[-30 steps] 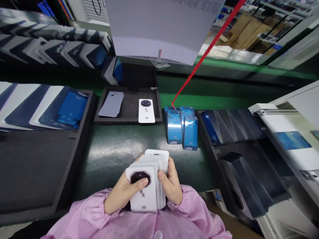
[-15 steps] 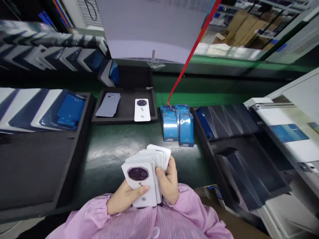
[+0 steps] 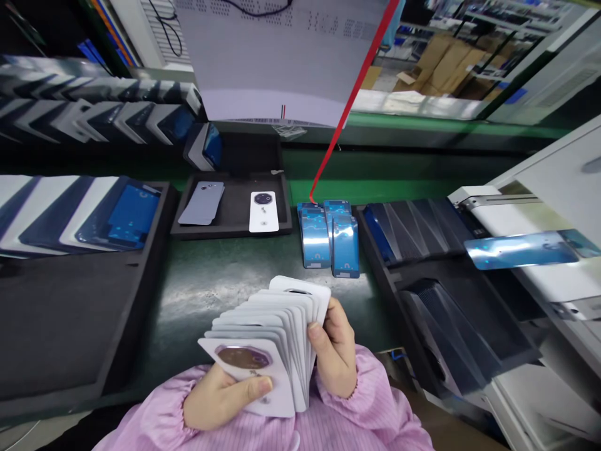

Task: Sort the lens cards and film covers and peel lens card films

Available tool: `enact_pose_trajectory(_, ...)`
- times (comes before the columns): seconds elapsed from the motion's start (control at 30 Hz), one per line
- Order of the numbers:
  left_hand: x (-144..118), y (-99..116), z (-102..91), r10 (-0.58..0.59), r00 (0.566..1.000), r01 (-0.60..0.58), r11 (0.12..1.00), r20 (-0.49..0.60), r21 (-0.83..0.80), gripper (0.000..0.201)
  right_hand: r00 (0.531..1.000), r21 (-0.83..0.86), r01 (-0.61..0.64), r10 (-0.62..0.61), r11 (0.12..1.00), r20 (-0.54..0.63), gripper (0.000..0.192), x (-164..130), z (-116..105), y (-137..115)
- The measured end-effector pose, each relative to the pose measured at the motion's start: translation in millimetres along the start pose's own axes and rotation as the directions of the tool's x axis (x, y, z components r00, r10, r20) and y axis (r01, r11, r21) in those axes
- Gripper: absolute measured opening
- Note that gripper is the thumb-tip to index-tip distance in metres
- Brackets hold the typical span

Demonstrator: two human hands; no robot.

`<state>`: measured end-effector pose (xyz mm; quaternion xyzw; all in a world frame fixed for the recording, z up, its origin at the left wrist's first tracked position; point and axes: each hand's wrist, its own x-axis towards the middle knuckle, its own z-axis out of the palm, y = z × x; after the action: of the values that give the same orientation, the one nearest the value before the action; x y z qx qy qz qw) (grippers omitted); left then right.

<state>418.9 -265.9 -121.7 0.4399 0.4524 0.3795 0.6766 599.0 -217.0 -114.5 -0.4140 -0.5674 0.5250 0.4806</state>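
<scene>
The fanned stack of white back covers point(image 3: 275, 335) sat low over the desk point(image 3: 220, 282), long axes running toward 12 o'clock. The left hand point(image 3: 218, 401) pinched the nearest cover from 7 o'clock, thumb on top; the right hand point(image 3: 335, 357), fingers point(image 3: 315, 332) curled shut, clamped the stack's edge from 3 o'clock.

No legible text, hanging white sheet point(image 3: 282, 56) bears rows of print too small to read
</scene>
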Motion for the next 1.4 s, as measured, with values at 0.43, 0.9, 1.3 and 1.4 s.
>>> enact_pose_trajectory(0.43, -0.8, -7.9, 6.2, -0.11, 0.994, 0.112, 0.963, 0.021, -0.245, 0.037, 0.999, -0.067, -0.03, 0.028, 0.997, -0.036, 0.036, 9.0, 3.6, 11.7)
enact_pose_trajectory(0.9, 0.7, -6.7, 0.3, -0.036, 0.999, 0.039, 0.98, 0.021, -0.196, 0.045, 0.994, -0.15, -0.029, 0.014, 0.988, -0.104, 0.016, 6.1, -5.5, 23.0)
enact_pose_trajectory(1.3, -1.0, -7.3, -0.8, -0.033, 0.998, 0.034, 0.999, -0.058, 0.024, 0.039, 0.998, -0.207, 0.024, -0.037, 0.978, -0.06, 0.01, 7.3, 0.1, 24.9)
enact_pose_trajectory(1.4, -1.7, -7.1, -0.9, -0.056, 0.997, 0.059, 0.997, -0.061, 0.043, 0.041, 0.997, -0.219, 0.042, -0.054, 0.975, -0.051, 0.01, 6.5, -0.5, 25.5)
